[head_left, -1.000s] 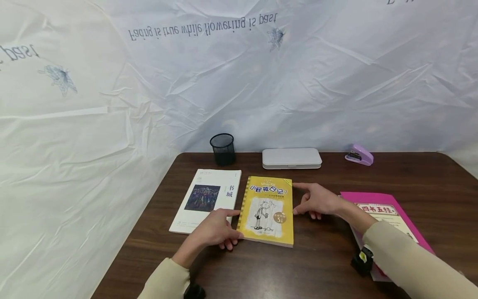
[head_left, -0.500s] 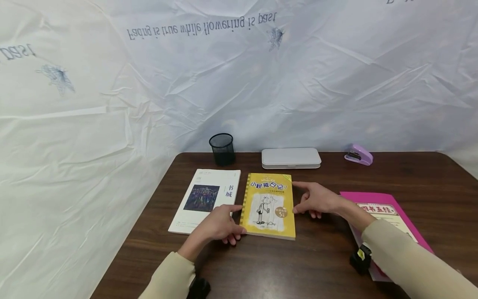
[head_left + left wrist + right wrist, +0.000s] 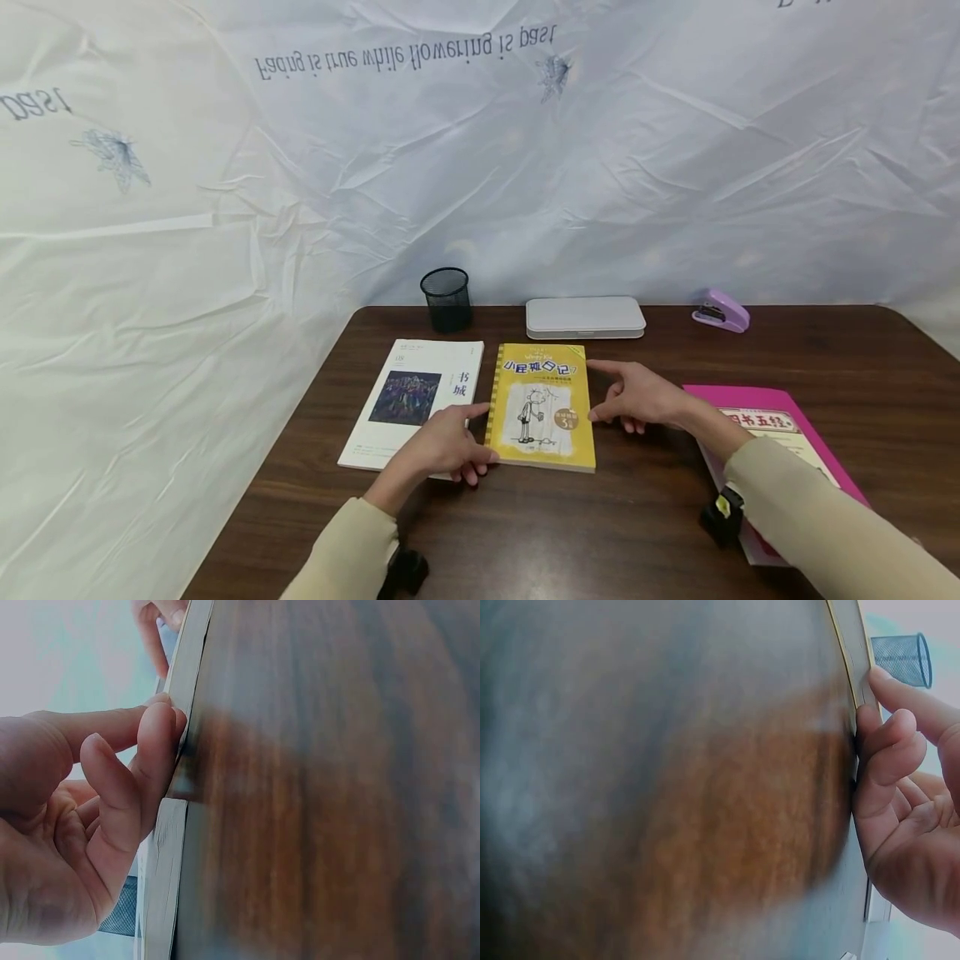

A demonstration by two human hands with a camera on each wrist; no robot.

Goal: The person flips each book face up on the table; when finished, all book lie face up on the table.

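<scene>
A yellow paperback book (image 3: 543, 404) with a cartoon figure on its cover lies flat on the table between both hands. My left hand (image 3: 446, 442) touches its spine side with an outstretched index finger, and the thumb meets the near left corner. At the opposite long edge, the index finger and thumb of my right hand (image 3: 637, 396) rest against the book. The remaining fingers of each hand are bent beneath. Close up in the left wrist view, my left hand (image 3: 97, 787) touches the page edges; in the right wrist view, so does my right hand (image 3: 907, 787).
A white magazine (image 3: 382, 446) lies partly under the left hand. Below the right forearm is a pink book (image 3: 810, 442). Along the back stand a black mesh pen cup (image 3: 447, 304), a white case (image 3: 585, 317) and a purple stapler (image 3: 723, 312), near a white curtain (image 3: 600, 183).
The yellow book has slid away from me and slightly right, turning a little. My left hand has moved forward and right with it; the right hand has shifted forward slightly.
</scene>
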